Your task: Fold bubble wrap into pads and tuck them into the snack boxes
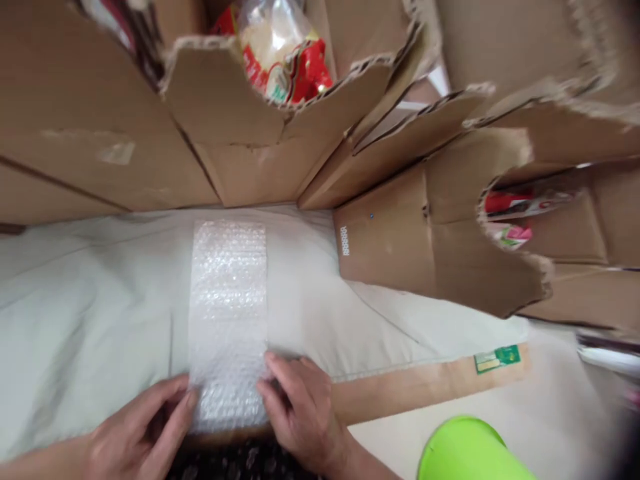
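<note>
Lighting is moderately bright and diffuse, apparently from above. Glare shows on the bubble wrap (230, 287) at centre-left and the clear bag (283, 30) at top centre. Faint shadows crease the pale cloth (310, 293) at left. Upper corners are blurred; the right edge is smeared, darkening toward lower right.

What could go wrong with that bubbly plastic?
The far end of the bubble wrap might curl or shift, since the left hand and right hand are only at its near end. The pale cloth under it has wrinkles, so the wrap might not lie quite flat.
</note>
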Motion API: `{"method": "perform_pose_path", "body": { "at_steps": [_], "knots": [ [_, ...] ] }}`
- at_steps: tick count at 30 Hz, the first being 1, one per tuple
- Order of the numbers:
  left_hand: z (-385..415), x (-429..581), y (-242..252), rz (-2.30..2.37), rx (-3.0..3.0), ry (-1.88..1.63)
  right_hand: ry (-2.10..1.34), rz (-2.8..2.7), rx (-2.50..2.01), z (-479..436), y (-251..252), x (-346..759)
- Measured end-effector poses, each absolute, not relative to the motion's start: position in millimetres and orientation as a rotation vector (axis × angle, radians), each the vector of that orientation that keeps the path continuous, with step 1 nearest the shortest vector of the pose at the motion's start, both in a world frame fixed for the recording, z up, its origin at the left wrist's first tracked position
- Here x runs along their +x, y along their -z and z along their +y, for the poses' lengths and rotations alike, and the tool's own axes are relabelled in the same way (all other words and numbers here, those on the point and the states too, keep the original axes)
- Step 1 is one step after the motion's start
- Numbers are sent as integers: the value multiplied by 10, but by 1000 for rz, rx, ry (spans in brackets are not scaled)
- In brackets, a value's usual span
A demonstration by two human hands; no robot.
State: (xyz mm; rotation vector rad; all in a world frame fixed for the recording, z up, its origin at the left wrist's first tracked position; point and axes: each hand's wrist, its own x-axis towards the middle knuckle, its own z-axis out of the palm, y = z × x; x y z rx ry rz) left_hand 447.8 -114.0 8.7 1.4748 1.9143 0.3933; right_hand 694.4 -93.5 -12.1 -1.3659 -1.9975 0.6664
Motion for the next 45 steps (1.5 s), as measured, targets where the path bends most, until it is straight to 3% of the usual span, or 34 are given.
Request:
{"method": "perform_pose_path", "body": {
  "at_steps": [13, 25, 30, 36, 42, 45],
  "knots": [
    [-1032, 4628, -119, 1874, 1405, -610, -541, -1882, -1307, -1250, 82, 7016],
    [-1140, 4681, -77, 1826, 1442, -816, -407, -2295, -1296, -1307, 57, 6751],
    [-1188, 4640, -199, 1810, 1429, -925, -317, -2213, -1218, -1240, 115, 6729],
    [-1418, 4465, -218, 1843, 1381, -939, -409, -2123, -1166, -1169, 37, 6551],
    [-1302, 4425, -173, 1771, 1095, -968, -746, -2138, -977, -1124, -68, 6183],
    [-1163, 4330, -187, 1828, 1117, -1074, -702, -2133, -988, -1066, -2, 6264]
  ]
}}
